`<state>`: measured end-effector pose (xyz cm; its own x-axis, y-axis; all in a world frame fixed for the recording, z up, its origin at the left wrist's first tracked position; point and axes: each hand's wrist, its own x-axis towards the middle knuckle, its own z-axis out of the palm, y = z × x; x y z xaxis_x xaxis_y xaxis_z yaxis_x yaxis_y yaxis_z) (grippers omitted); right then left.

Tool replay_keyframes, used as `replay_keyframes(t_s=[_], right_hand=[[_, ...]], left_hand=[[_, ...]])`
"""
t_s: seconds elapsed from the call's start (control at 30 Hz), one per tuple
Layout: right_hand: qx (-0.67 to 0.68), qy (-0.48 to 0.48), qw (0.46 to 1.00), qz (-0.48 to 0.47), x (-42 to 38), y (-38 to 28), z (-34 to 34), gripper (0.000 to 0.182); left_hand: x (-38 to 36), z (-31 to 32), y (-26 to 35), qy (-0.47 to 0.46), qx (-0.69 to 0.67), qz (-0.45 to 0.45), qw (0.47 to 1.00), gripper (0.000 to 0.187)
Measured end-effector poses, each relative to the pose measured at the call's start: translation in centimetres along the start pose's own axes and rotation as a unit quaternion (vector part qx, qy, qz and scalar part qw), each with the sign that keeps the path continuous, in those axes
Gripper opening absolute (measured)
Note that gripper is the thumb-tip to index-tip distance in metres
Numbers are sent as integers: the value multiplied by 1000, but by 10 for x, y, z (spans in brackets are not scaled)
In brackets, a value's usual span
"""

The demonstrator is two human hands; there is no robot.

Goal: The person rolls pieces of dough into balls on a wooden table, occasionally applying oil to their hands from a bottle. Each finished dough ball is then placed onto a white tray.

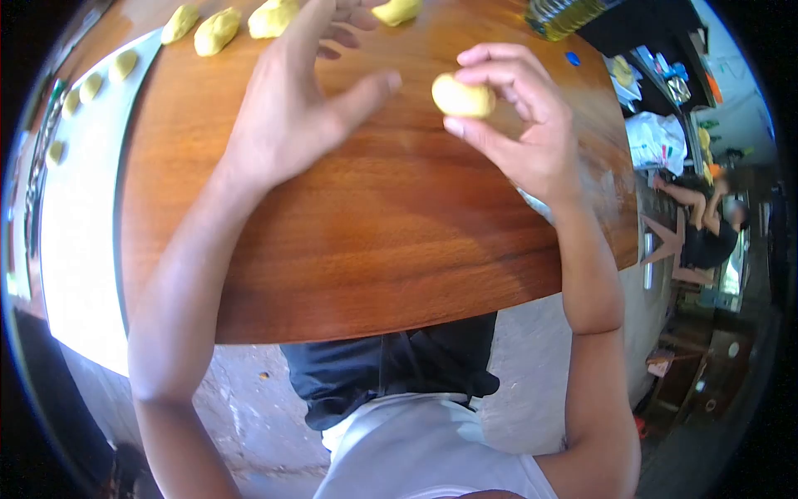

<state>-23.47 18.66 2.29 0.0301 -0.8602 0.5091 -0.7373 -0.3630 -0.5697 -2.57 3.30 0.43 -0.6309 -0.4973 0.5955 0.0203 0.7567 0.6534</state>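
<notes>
Between the thumb and fingers of my right hand [532, 125] is a small, smooth yellow dough ball [462, 96], held over the wooden table [374, 241]. My left hand [299, 100] hovers over the table to the left, its thumb and fingers spread with nothing between them. Beyond it, along the far side of the table, lie several rough yellow dough lumps [218, 32], one of them partly behind my left fingers. A pale tray [91, 208] at the left carries several small round dough balls [123, 65].
A bottle of yellow oil [559, 17] stands at the far right of the table, near a small blue cap [573, 59]. A white plastic bag [657, 140] is past the right edge. Another person [713, 237] sits farther right.
</notes>
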Motion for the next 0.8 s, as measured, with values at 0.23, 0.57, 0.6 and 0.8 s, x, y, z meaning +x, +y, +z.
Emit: replay_keyframes(t_s=[0.23, 0.57, 0.6, 0.8], right_hand=[[-35, -68, 994, -76, 5, -20, -2, 48], [-131, -74, 975, -163, 3, -4, 41, 18], [-113, -80, 976, -167, 5, -1, 45, 17], [-120, 79, 980, -134, 24, 31, 75, 17]], left_hand=[[4, -6, -6, -1, -98, -208, 973, 25], [-1, 1, -22, -90, -12, -106, 990, 26], [1, 4, -24, -89, -14, -87, 992, 26], [4, 6, -53, -112, -131, -93, 981, 19]])
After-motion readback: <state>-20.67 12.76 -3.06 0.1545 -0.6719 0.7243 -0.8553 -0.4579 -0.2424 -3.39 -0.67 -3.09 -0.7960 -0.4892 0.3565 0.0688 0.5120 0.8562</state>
